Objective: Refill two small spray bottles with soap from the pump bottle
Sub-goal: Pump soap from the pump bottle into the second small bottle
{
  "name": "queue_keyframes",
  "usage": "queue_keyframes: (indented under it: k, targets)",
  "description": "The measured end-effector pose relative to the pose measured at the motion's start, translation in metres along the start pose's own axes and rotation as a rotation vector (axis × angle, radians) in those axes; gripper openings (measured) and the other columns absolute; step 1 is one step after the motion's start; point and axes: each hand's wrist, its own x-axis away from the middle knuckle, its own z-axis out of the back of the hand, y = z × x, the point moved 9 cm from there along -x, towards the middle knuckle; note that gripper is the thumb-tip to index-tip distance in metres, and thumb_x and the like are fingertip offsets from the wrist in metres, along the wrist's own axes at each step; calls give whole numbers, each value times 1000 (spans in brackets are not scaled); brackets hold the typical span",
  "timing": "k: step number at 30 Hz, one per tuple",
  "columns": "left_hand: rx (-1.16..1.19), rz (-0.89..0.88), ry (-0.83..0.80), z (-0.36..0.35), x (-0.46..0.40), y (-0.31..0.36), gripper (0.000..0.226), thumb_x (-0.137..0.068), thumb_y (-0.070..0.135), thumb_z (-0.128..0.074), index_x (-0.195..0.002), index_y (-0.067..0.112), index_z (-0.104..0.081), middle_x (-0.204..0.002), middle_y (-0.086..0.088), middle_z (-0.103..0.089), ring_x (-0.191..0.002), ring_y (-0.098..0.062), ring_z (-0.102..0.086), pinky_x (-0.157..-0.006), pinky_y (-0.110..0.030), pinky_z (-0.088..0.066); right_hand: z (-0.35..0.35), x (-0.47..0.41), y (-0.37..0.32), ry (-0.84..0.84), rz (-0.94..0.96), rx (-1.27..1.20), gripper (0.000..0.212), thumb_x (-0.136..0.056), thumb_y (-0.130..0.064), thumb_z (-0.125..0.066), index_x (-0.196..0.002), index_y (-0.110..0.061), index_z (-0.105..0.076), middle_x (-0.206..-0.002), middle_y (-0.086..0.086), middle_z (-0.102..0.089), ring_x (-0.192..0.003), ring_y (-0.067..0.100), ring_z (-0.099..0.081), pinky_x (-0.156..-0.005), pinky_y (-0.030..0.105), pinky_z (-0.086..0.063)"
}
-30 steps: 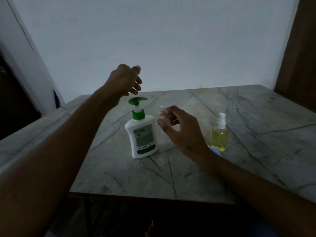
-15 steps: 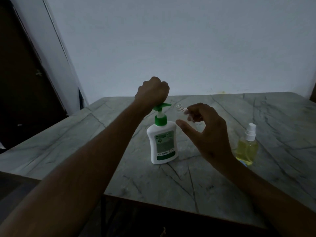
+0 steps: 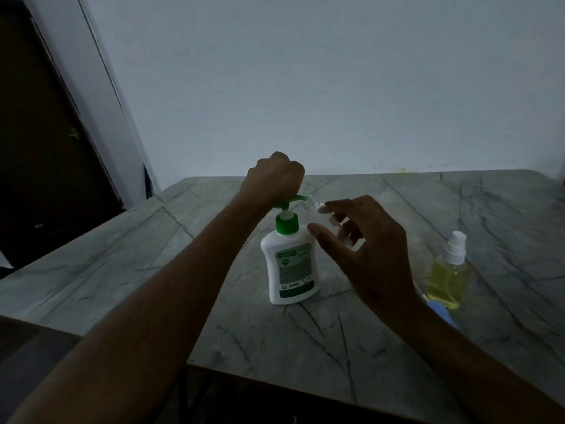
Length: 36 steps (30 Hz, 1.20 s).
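The pump bottle point(image 3: 289, 264), white with a green collar and pump head, stands upright on the grey veined table point(image 3: 397, 332), and everything else is placed from it. Directly above it the left hand point(image 3: 273, 179) is curled into a fist, knuckles up, sitting on top of the green pump head; the left forearm runs down from the fist toward the lower left of the view. Whether the fist is pressing down cannot be told.

Just to the right of the pump's spout, the right hand point(image 3: 367, 249) holds a small clear spray bottle point(image 3: 321, 209) without its cap, pinched between the fingertips and tilted so its open neck meets the tip of the spout. The thumb juts out toward the pump bottle's shoulder, and the right forearm slants away to the lower right.

Further right of the pump bottle, well apart from it, a second spray bottle point(image 3: 449, 270) stands upright (white sprayer top on, yellow liquid inside). Something blue point(image 3: 440, 313) lies at its base, partly hidden by the right wrist.
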Motion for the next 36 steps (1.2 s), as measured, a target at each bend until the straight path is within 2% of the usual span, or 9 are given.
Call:
queue_keyframes:
  k: [4,8,11,16,22,26,28,32,36]
  targets:
    - [-6,-2,-13,-2,-2,0,26,-98,25,-49,-109,9,-66,-109,-12,-70,-100,-32,-68,-96,-52,-58,-1,-1,-3,-5,20,46,47,-93,-58,-59,-119,-20,-69,-98,-9,-64,-75,-2,-57,-63,6,-41]
    - [-95,-39,-35,-10,-2,-2,21,-102,21,-50,-106,8,-65,-114,-11,-68,-102,-30,-68,-95,-48,-59,2,-2,-4,15,23,84,48,-95,-54,-62,-124,-17,-70,-99,-5,-68,-84,6,-55,-69,13,-39]
    - [-107,-51,-11,-10,-6,-5,28,-104,26,-48,-110,7,-68,-118,-13,-71,-106,-32,-69,-98,-52,-58,2,-1,-1,-4,-33,18,49,-93,-58,-64,-128,-23,-63,-102,-11,-64,-87,0,-58,-73,9,-42]
    - [-115,-49,-31,-12,-11,-5,19,-102,23,-53,-107,9,-65,-111,-9,-71,-95,-25,-69,-91,-46,-61,3,-2,-1,2,-73,-53,42,-86,-53,-73,-109,-24,-53,-98,-8,-65,-89,2,-63,-75,9,-48]
    - [-185,-82,-35,-15,-17,-8,13,-102,19,-54,-103,10,-63,-113,-12,-71,-98,-29,-71,-90,-45,-61,6,4,-9,2,10,-76,40,-87,-33,-79,-116,-15,-58,-110,-8,-64,-95,-3,-61,-80,2,-47]
    - [-254,-121,-64,-18,-20,-5,5,-103,16,-56,-98,15,-58,-106,-9,-70,-84,-20,-66,-77,-34,-56,4,7,-12,1,21,-98,39,-89,-30,-78,-120,-16,-60,-116,-8,-67,-102,-2,-63,-82,6,-50]
    - [-219,-100,-55,-15,-20,-6,7,-103,15,-55,-99,12,-59,-104,-9,-67,-82,-19,-63,-73,-33,-55,4,6,-12,-1,17,-92,40,-91,-34,-75,-124,-16,-61,-116,-8,-68,-100,-4,-63,-81,3,-49]
    - [-25,-11,-17,-6,-17,-7,26,-102,21,-50,-112,4,-66,-111,-16,-72,-100,-30,-70,-96,-49,-58,8,6,-10,17,10,-55,46,-96,-49,-66,-130,-19,-62,-111,-4,-73,-84,-2,-68,-71,5,-53]
    - [-135,-70,-43,-11,-21,-3,17,-103,20,-53,-105,8,-64,-105,-10,-71,-91,-27,-69,-89,-47,-62,9,5,-7,21,11,-23,48,-97,-50,-61,-134,-20,-63,-109,-3,-74,-63,-5,-63,-56,13,-55]
